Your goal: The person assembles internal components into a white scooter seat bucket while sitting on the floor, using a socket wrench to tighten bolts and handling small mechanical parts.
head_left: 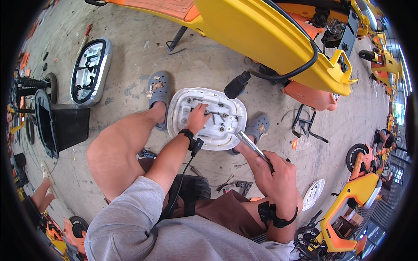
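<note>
A white oval plastic seat base [178, 126] lies underside up on the floor between my feet, with ribs, round bosses and a dark metal bar [215, 113] across its middle. My left hand [199, 118] reaches onto it, fingers bent together at the bar's left end; what they pinch is hidden. In my right hand [275, 173] is a silver wrench [253, 145], the fist closed round its dark lower end. The wrench's head points at the right edge of the base; I cannot tell whether it touches.
Above the base hangs a black handlebar grip [237, 85] of a yellow scooter body [252, 39]. A similar seat [99, 82] and a black bin [72, 126] stand at the left. Loose tools and parts [230, 185] lie nearer me, and a black metal bracket [300, 124] at the right.
</note>
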Action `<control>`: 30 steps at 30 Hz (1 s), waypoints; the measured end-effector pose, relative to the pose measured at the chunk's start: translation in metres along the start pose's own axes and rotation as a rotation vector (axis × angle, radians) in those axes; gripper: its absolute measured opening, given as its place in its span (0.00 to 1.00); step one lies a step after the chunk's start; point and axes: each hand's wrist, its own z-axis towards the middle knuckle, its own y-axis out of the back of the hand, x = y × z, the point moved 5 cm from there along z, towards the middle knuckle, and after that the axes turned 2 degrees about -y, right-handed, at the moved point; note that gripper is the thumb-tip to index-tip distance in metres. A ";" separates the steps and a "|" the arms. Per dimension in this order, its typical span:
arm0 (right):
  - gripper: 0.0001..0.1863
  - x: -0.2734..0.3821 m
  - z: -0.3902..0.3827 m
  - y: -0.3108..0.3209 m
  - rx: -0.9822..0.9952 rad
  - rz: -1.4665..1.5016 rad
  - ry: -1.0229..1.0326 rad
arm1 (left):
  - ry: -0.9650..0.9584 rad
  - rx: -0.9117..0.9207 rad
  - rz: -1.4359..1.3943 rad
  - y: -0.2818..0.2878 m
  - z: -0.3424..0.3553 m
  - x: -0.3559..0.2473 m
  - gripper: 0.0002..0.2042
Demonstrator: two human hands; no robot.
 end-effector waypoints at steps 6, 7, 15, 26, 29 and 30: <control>0.07 0.001 0.000 0.000 -0.021 0.007 0.031 | 0.014 0.024 0.004 -0.003 -0.002 -0.002 0.20; 0.07 0.001 0.000 0.000 -0.021 0.007 0.027 | 0.009 0.018 0.001 -0.002 -0.002 -0.004 0.20; 0.07 0.000 0.000 0.000 -0.019 0.015 0.035 | -0.109 0.196 0.213 -0.011 -0.004 -0.008 0.19; 0.08 -0.003 -0.002 -0.001 -0.035 0.016 0.054 | -0.144 0.282 0.240 -0.011 -0.021 -0.003 0.12; 0.07 -0.003 -0.001 -0.001 -0.064 0.021 0.072 | -0.225 0.334 0.228 -0.008 -0.022 -0.011 0.11; 0.07 -0.004 0.000 -0.001 -0.060 0.029 0.062 | -0.241 0.330 0.213 -0.005 -0.021 -0.014 0.11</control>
